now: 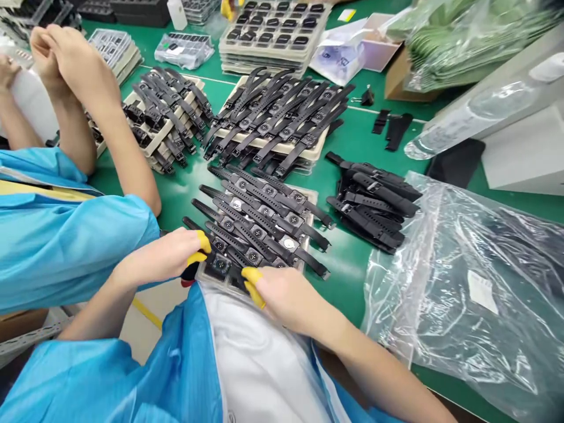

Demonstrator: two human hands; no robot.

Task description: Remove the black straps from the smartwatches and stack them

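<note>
A pale tray (203, 274) of watches with black straps lies before me at the table's near edge, with straps slanting across it. My left hand (178, 251), with yellow finger covers, is at the tray's near left corner, thumb and forefinger curled close together. Beside it is the nearest watch (220, 265), face down with its round sensor showing. To that watch's right, my right hand (275, 292) has its yellow-covered fingers bent down over a dark strap piece (238, 279) at the tray's front edge. What each set of fingertips pinches is hidden.
Behind stand more strapped-watch trays (275, 120) and a stack of trays (268, 50). Loose black straps (374, 202) are piled at right, beside a clear plastic bag (458, 294). A co-worker's arms (103, 100) reach in at left. A clear tube (480, 108) slants at upper right.
</note>
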